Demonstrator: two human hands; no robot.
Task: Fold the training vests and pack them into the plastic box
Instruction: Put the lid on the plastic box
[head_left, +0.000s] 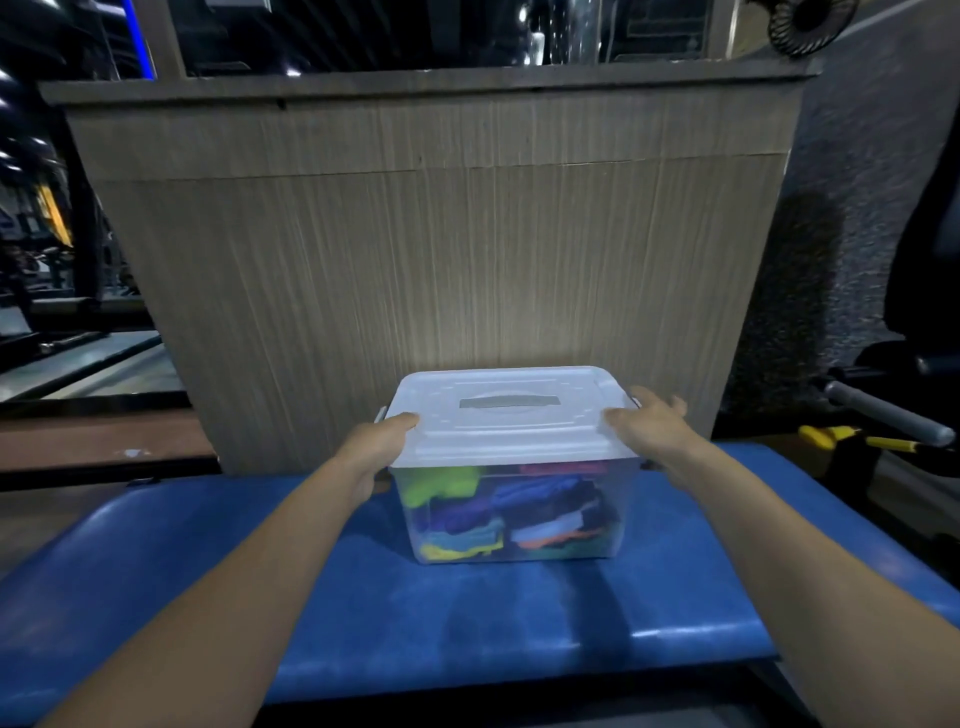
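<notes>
Both our hands are on the plastic box (511, 512). Our left hand (375, 447) grips its left edge, thumb lying on top of the lid (506, 415) and fingers wrapped down the side out of sight. Our right hand (652, 423) lies over the lid's right edge with fingers fairly straight, thumb on the lid top. We see the white lid sitting on the clear box, which stands on a blue padded bench (467, 608). Through the wall show the folded training vests (519, 512) stacked inside: green, blue, purple, orange and yellow. A wooden counter (441, 249) rises just behind.
</notes>
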